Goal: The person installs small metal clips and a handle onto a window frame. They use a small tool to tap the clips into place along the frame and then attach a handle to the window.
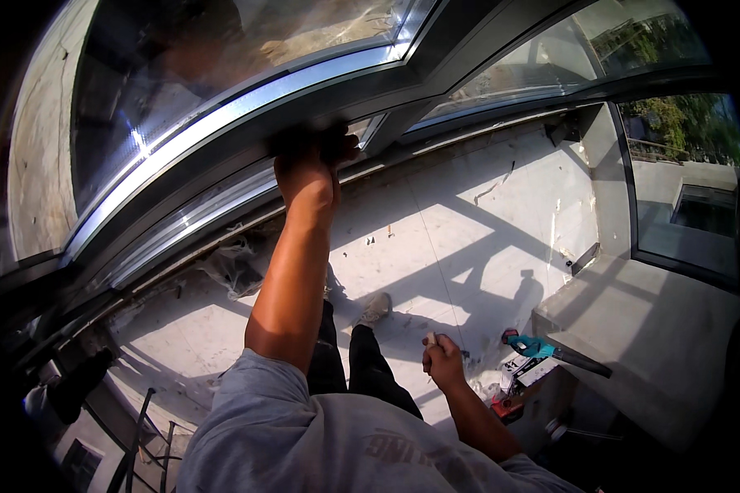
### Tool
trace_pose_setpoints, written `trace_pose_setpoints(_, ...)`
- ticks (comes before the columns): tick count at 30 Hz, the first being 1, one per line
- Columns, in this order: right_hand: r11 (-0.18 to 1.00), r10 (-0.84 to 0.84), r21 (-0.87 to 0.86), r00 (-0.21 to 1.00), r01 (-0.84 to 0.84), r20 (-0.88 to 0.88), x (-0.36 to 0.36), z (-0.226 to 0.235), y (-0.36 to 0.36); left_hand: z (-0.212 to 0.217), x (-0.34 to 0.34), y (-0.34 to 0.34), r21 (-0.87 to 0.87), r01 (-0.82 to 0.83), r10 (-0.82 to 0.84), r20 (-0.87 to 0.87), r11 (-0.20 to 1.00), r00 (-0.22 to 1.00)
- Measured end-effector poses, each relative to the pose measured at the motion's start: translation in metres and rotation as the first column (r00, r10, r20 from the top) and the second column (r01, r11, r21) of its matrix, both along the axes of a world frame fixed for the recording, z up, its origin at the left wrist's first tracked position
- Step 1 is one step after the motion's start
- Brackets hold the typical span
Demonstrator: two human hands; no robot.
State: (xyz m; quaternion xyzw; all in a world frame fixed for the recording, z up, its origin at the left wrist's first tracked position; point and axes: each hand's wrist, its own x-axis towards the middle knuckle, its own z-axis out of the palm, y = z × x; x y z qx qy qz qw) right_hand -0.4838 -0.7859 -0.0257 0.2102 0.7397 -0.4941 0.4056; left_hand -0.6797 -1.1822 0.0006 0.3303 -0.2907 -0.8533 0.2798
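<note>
My left arm is stretched up to the dark metal window sash (263, 115), which stands at a slant across the upper part of the head view. At its lower edge my left hand (308, 160) is closed on the frame; deep shadow hides most of the fingers. Lower and to the right, my right hand (444, 359) is held in front of my body, above the floor. Its fingers are curled in a fist with the thumb side up. A small pale tip shows at the top of that fist, too small to name.
On the right, a turquoise blower-like tool (534, 345) with a black nozzle lies by a concrete ledge (625, 304). Clutter with a red tool (508, 407) sits below it. Crumpled clear plastic (234, 267) lies by the window track. Dark metal bars (144, 440) stand at lower left.
</note>
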Motion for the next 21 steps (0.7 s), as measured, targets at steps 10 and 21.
trace_pose_setpoints(10, 0.967, 0.089, -0.226, 0.988, -0.115, -0.123, -0.111, -0.016, -0.12, -0.004, 0.026, -0.027, -0.181, 0.347, -0.357, -0.025, 0.92, 0.934)
trace_pose_setpoints(21, 0.882, -0.026, -0.303, 0.604, -0.362, -0.797, -0.227, -0.001, -0.318, -0.027, 0.063, -0.027, 0.052, 0.573, -0.573, -0.01, 0.818, 0.819)
